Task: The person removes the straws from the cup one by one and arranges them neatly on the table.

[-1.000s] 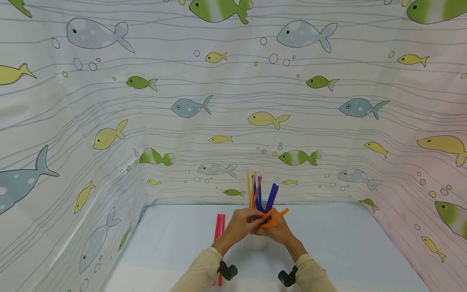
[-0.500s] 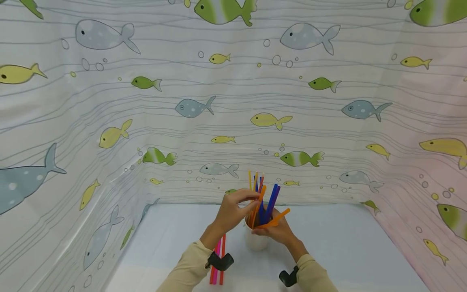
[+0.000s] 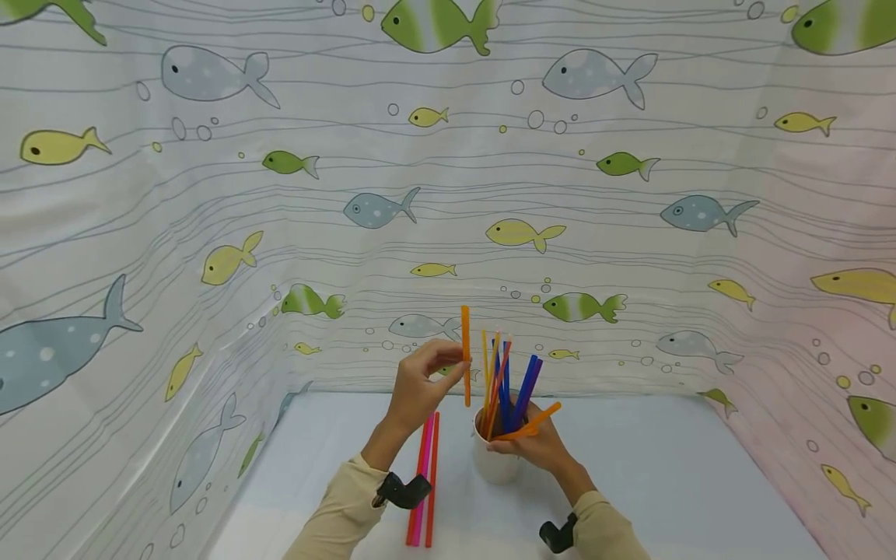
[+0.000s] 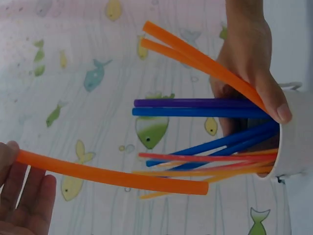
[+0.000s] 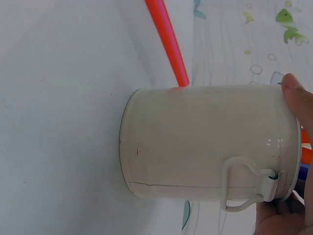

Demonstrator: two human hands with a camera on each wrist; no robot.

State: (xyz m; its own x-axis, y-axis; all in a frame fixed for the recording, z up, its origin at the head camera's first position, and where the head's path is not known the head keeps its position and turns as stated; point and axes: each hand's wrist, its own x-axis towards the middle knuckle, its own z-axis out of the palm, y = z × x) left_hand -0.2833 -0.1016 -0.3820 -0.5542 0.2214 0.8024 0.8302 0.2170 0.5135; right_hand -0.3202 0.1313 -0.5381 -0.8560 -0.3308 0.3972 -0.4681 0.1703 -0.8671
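My left hand pinches an orange straw upright between thumb and fingers, to the left of a white metal pot. The straw is outside the pot; the left wrist view shows its slightly bent length. My right hand grips the pot at its rim from the right. Its thumb lies over two orange straws that lean outward there. Blue and purple straws and thinner yellow and red sticks stand in the pot. The pot's side handle shows in the right wrist view.
Red and pink straws lie side by side on the white table, left of the pot and partly behind my left forearm. A fish-patterned curtain encloses the table at the back and sides.
My left hand has drawn an orange straw out of the bunch at the pot and moved it left, now upright. The right hand has stayed at the rim.
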